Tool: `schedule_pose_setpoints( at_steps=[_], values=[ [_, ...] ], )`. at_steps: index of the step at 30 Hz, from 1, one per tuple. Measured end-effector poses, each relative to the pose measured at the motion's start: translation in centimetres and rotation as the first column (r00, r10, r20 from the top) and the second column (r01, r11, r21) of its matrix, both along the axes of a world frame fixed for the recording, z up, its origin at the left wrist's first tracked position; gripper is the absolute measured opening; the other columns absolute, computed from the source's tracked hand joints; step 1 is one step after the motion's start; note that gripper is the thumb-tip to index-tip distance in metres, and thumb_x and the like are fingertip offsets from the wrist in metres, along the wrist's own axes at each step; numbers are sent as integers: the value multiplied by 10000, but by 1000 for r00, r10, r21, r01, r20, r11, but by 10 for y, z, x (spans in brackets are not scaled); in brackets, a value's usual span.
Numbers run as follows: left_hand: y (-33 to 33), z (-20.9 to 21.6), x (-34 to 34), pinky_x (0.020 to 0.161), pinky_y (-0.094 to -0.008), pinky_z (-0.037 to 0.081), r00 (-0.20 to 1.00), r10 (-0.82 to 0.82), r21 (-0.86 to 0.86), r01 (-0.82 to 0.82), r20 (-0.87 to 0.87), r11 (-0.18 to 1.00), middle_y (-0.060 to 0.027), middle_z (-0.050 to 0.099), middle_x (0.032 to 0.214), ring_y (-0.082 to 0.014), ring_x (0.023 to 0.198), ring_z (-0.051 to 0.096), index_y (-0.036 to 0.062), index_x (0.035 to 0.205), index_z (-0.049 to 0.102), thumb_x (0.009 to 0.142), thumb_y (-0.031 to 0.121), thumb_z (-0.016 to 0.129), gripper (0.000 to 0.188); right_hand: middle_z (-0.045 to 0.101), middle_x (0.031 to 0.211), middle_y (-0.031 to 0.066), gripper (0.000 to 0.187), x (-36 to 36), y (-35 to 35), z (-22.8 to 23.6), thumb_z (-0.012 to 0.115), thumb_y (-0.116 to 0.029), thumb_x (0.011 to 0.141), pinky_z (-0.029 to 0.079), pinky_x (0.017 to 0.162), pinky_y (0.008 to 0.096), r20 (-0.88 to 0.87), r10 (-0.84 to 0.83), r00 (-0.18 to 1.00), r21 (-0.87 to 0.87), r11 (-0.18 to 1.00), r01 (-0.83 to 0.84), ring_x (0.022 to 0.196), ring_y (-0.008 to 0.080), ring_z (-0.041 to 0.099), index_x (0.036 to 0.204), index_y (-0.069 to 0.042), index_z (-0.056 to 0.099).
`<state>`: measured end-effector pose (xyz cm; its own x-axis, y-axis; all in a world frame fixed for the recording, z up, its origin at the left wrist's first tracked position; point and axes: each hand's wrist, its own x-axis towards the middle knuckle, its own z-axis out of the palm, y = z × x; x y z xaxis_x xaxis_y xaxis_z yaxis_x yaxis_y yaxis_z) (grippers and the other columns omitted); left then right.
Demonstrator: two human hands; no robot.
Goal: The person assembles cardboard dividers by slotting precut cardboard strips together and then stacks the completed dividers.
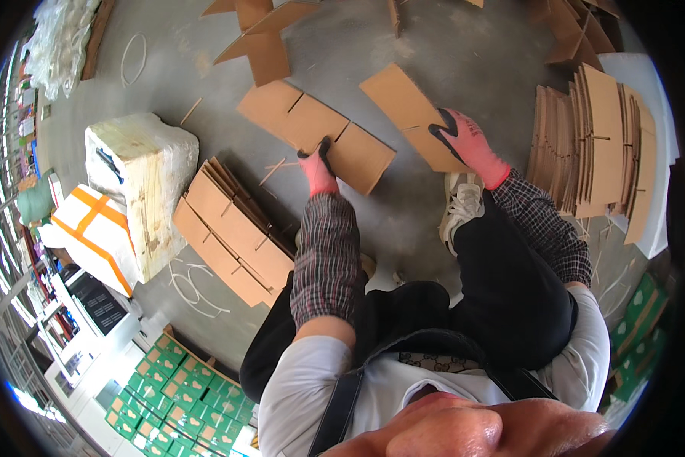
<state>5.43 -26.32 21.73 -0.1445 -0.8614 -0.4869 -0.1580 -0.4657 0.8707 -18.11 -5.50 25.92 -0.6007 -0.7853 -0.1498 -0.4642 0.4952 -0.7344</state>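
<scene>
My left hand [319, 169], in a pink glove with dark fingertips, is closed on a long slotted cardboard divider [306, 120]. That piece slants from upper left to lower right and has two cuts in its far edge. In my right hand [470, 146], gloved the same way, is a shorter cardboard divider [403, 103] with a cut near its middle. Thumb and fingers pinch its right edge. A gap separates the two pieces. Beside my left forearm leans a stack of slotted dividers [224, 228]; another stack [586, 145] stands right of my right hand.
Interlocked cardboard dividers [262, 34] stand on the grey floor ahead, with more [579, 30] at far right. To the left are a worn foam block [156, 190] and a white box with orange tape [95, 232]. Green boxes [186, 396] are stacked at lower left. Loose straps [194, 289] lie nearby.
</scene>
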Motion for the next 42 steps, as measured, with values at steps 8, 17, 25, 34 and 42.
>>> schedule_pose_setpoints(
  at_steps=[8, 17, 25, 34, 42],
  values=[
    [109, 3, 30, 899, -390, 435, 829, -71, 498, 399, -555, 770, -89, 509, 1210, -233, 1063, 522, 56, 1280, 397, 905, 270, 491, 442, 541, 1110, 253, 637, 13, 16, 37, 617, -359, 786, 430, 862, 374, 257, 5, 967, 26, 1000, -12, 1037, 325, 542, 1253, 17, 402],
    [84, 60, -52, 847, -328, 432, 883, -456, 214, 470, -111, 857, -123, 429, 1263, -192, 1041, 481, 67, 1367, 204, 806, 249, 645, 736, 538, 1102, 224, 500, 59, 28, 36, 599, -243, 816, 434, 849, 372, 159, 358, 920, -98, 933, -346, 994, 363, 532, 1200, 29, 431],
    [93, 49, -48, 781, -385, 471, 603, -354, -210, 669, 715, 713, -131, 616, 1002, -294, 878, 603, 55, 1134, 511, 800, 160, 566, 355, 539, 1119, 133, 484, -9, 11, 88, 566, -184, 768, 458, 785, 353, -355, 221, 908, -46, 966, -254, 975, 283, 544, 1230, -86, 461],
    [133, -6, -64, 965, -414, 353, 679, 234, 489, 210, -696, 847, -104, 469, 1265, -280, 1136, 456, 99, 1283, 388, 916, 397, 329, 476, 495, 1036, 83, 395, 40, -3, 110, 480, -143, 766, 452, 734, 343, -422, 695, 582, 217, 701, -680, 931, 245, 506, 1149, -213, 550],
    [123, -6, -73, 839, -413, 431, 534, -608, 1, 751, 587, 661, -160, 554, 1117, -327, 982, 551, 58, 1179, 470, 819, 259, 552, 421, 480, 966, 41, 490, 29, -45, 86, 458, -167, 825, 409, 672, 298, -474, 770, 428, 484, 634, -603, 842, 186, 486, 1305, -256, 416]
  ],
)
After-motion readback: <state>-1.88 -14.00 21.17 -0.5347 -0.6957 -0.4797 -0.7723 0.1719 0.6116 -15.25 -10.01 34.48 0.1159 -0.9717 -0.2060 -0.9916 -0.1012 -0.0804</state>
